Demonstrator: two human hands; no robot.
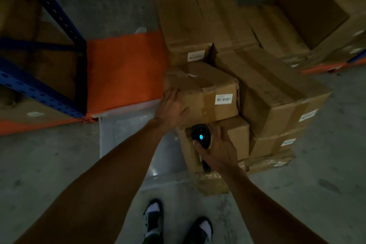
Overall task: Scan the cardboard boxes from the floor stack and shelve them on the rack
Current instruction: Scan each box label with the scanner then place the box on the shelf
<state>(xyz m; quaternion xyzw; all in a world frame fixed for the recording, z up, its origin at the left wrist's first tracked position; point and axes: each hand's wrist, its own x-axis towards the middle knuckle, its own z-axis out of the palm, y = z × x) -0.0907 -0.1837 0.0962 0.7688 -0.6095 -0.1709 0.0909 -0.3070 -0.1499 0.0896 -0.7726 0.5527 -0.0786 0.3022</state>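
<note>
The top box (204,93) sits on the floor stack (263,117), its white barcode label (223,99) facing the person. The left hand (171,108) lies flat and open against the box's left side. Just below the box, the right hand (216,149) is clamped around a black scanner (200,137) with a blue light. The orange and blue rack (65,77) stands left of the box.

Single head view, looking steeply down, close over floor stack (227,95), wide-angle.
</note>
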